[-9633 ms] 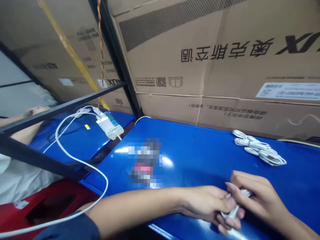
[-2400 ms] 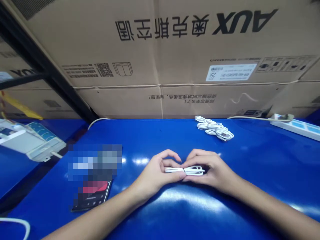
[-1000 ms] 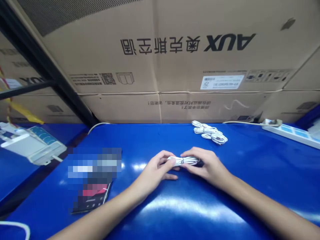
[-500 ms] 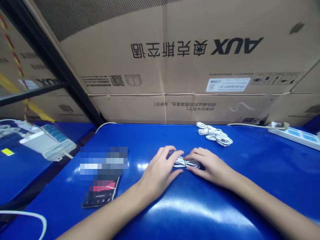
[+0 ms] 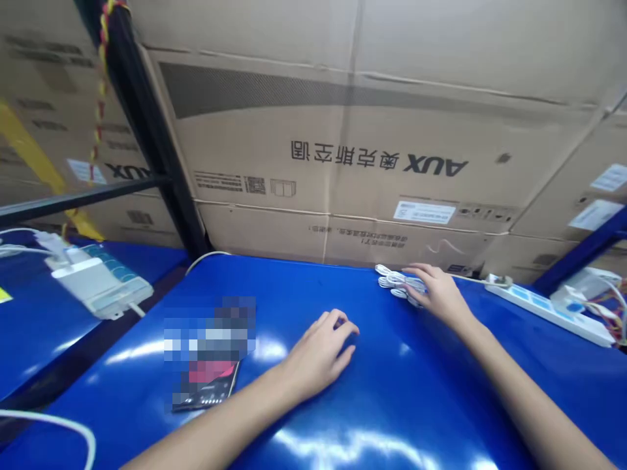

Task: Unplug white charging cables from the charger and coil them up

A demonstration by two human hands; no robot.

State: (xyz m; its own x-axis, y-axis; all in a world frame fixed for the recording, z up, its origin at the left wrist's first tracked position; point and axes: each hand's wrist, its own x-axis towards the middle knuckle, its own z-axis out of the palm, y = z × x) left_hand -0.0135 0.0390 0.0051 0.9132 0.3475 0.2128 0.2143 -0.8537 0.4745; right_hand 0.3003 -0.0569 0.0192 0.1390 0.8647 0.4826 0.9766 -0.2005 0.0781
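Cardboard boxes (image 5: 343,111) stack along the far side of a blue table (image 5: 401,391). Near the far edge, the right hand (image 5: 435,290) has its fingers (image 5: 416,269) on a bundle of white cables (image 5: 394,282), can't tell if they're gripping. The left hand (image 5: 321,352) sits empty on the table, fingers loosely curled.

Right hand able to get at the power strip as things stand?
Probably yes. The right hand rests on the cable bundle, and the power strip lies just to its right on the same table. Only a thin cord runs between them; nothing else appears to block the way.
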